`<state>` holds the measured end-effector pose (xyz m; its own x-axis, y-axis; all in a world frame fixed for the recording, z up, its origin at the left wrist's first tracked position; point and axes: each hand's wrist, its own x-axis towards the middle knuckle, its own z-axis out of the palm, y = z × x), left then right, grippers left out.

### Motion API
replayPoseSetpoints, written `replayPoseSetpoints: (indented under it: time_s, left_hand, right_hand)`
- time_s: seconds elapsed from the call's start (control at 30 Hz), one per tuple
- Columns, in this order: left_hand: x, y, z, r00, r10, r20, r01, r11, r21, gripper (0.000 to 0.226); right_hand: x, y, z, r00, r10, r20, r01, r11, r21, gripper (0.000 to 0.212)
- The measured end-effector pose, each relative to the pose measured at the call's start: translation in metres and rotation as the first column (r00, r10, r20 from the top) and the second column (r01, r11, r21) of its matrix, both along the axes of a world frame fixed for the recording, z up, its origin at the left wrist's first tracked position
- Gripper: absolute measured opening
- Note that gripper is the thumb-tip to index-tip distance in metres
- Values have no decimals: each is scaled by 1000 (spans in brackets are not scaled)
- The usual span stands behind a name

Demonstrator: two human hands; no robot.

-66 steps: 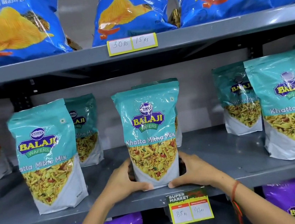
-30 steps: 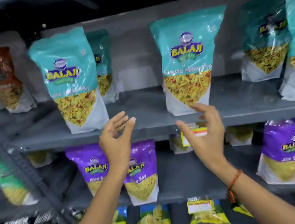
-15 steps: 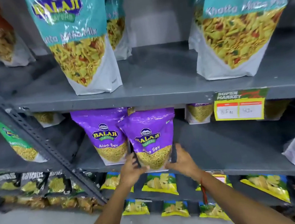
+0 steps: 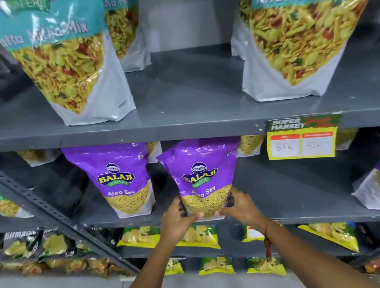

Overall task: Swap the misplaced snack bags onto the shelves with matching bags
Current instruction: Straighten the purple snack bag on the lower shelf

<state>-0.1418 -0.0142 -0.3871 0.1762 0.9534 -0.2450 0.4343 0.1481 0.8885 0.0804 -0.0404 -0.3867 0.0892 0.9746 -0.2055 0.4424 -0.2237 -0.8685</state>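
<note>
While both hands grip purple bag (image 4: 200, 178), twin bag (image 4: 122, 178) just beside.

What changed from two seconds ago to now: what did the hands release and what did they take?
Both hands let go of the teal Khatta Mitha Mix pouch, left standing on the grey metal upper shelf, and dropped a shelf. Left hand and right hand now grip the front purple Aloo Sev pouch at its base. Neighbouring pouches stayed put.
</note>
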Motion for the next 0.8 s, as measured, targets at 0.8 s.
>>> replayPoseSetpoints:
  time_s: [0.8]
  left_hand:
    - [120, -14, 0, 984, -115, -135, 123, 991, 59, 84]
  right_hand:
    - [112, -32, -6, 994, -102, 47, 100, 994, 38, 74]
